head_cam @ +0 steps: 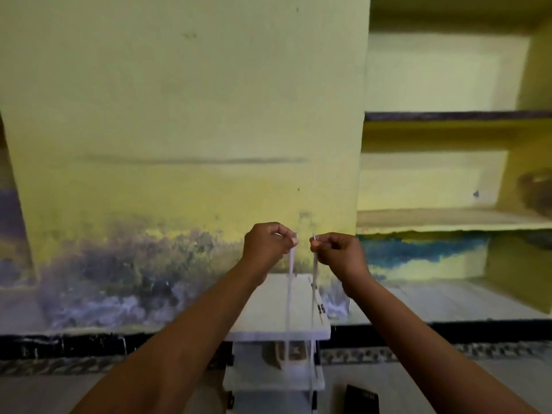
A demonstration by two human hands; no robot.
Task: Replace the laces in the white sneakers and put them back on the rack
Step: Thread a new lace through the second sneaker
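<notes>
Your left hand pinched one lace end, your right hand the other. Both strands hung straight down from your fingers, level, in front of the rack below; sneaker unclear.

Stained yellow wall w/ alcove shelves

White rack on floor. Second shelf: blurred tan shape, possibly a shoe. Dark flat object on floor, right of rack.
</notes>
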